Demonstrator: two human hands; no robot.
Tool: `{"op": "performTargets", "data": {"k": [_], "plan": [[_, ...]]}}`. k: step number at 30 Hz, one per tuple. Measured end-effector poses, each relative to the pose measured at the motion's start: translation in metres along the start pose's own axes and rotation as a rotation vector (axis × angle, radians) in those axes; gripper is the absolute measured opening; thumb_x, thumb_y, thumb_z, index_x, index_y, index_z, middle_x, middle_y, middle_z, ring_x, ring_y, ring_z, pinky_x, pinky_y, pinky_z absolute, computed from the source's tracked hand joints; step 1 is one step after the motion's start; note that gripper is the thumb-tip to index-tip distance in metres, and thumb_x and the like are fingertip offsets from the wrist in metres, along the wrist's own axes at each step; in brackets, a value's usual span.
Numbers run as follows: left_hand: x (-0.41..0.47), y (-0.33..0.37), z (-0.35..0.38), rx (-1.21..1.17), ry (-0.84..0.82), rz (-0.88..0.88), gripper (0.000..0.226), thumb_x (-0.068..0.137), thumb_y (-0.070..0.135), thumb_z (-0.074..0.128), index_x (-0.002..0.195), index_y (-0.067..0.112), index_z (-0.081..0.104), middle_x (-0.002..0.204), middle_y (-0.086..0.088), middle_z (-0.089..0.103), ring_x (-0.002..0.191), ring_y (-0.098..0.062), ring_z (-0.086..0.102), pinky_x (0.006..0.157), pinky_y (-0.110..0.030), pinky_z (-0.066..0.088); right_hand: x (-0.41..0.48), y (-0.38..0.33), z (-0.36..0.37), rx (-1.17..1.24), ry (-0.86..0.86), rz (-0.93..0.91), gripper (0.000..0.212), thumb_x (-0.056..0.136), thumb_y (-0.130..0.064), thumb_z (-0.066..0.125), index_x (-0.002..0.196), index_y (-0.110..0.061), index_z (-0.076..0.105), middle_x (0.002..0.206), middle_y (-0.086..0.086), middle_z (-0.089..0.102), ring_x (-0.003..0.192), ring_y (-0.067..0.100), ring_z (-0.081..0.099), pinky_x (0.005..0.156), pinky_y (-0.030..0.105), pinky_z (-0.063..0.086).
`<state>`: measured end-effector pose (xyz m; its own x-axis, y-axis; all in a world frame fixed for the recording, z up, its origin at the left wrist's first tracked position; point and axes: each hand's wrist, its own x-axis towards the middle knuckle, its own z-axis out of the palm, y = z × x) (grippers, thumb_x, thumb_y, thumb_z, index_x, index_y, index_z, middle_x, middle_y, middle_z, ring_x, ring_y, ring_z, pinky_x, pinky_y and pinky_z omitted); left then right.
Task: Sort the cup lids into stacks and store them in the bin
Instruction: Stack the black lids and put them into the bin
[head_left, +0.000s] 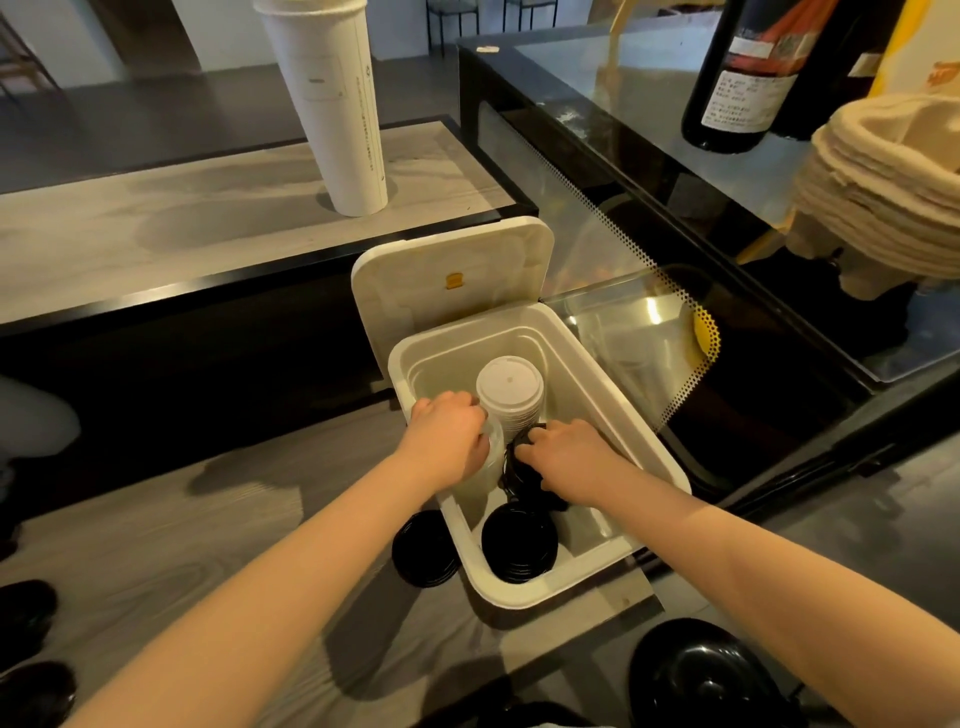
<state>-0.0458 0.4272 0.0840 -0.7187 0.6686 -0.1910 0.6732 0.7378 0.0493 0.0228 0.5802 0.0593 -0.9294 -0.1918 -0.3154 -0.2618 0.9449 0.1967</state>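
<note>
A white plastic bin (613, 410) stands open on the grey counter, its hinged lid (452, 275) tipped back. Inside at the back rises a stack of white cup lids (510, 387). A stack of black lids (519, 543) sits in the bin's near corner. My left hand (449, 439) is down in the bin, closed around a stack of clear lids (491, 452). My right hand (566, 454) grips another stack of black lids (519, 467) in the bin's middle. One more black lid stack (423, 548) rests on the counter just outside the bin's left wall.
A tall sleeve of white paper cups (332, 109) stands on the raised ledge behind. A glass display case (675, 171) runs along the right, with dark bottles (748, 78) and a pile of beige cup carriers (883, 192) on top. A black round object (701, 675) lies near my right forearm.
</note>
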Motion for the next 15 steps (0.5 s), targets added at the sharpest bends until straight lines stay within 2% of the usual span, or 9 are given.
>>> {"op": "performTargets", "data": {"k": [4, 6, 8, 12, 15], "plan": [[-0.002, -0.004, -0.002, 0.019, 0.015, 0.028, 0.041, 0.094, 0.031, 0.04, 0.126, 0.011, 0.055, 0.126, -0.007, 0.05, 0.118, -0.026, 0.043, 0.096, -0.039, 0.034, -0.001, -0.003, -0.003, -0.018, -0.034, 0.018, 0.038, 0.091, -0.023, 0.054, 0.127, -0.016, 0.047, 0.123, 0.008, 0.055, 0.114, 0.029, 0.054, 0.076, 0.035, 0.04], [-0.005, -0.006, -0.004, 0.008, 0.011, 0.041, 0.04, 0.094, 0.031, 0.04, 0.125, 0.011, 0.055, 0.122, -0.008, 0.051, 0.116, -0.026, 0.044, 0.095, -0.039, 0.035, -0.005, -0.003, -0.004, 0.032, -0.069, 0.06, 0.042, 0.089, -0.026, 0.057, 0.129, -0.016, 0.045, 0.123, 0.007, 0.054, 0.113, 0.029, 0.054, 0.072, 0.033, 0.036], [-0.008, -0.009, -0.005, -0.03, 0.044, 0.069, 0.038, 0.095, 0.031, 0.041, 0.123, 0.011, 0.056, 0.121, -0.007, 0.051, 0.117, -0.026, 0.043, 0.096, -0.038, 0.034, -0.01, -0.002, -0.005, 0.113, -0.064, 0.106, 0.044, 0.088, -0.031, 0.059, 0.127, -0.017, 0.046, 0.121, 0.006, 0.055, 0.111, 0.029, 0.055, 0.074, 0.032, 0.038], [-0.025, -0.023, -0.004, -0.151, 0.231, 0.094, 0.036, 0.095, 0.027, 0.044, 0.125, 0.013, 0.057, 0.134, -0.002, 0.048, 0.129, -0.019, 0.037, 0.105, -0.036, 0.027, -0.02, -0.005, -0.02, 0.259, 0.057, 0.182, 0.032, 0.09, -0.035, 0.053, 0.117, -0.018, 0.053, 0.113, 0.005, 0.06, 0.105, 0.026, 0.056, 0.076, 0.034, 0.043], [-0.046, -0.04, -0.007, -0.207, 0.333, 0.047, 0.035, 0.093, 0.025, 0.047, 0.123, 0.013, 0.06, 0.134, -0.002, 0.052, 0.129, -0.018, 0.039, 0.105, -0.036, 0.029, -0.023, -0.025, -0.04, 0.441, 0.193, 0.206, 0.026, 0.09, -0.033, 0.053, 0.111, -0.019, 0.057, 0.105, 0.003, 0.064, 0.099, 0.025, 0.059, 0.074, 0.033, 0.046]]}}
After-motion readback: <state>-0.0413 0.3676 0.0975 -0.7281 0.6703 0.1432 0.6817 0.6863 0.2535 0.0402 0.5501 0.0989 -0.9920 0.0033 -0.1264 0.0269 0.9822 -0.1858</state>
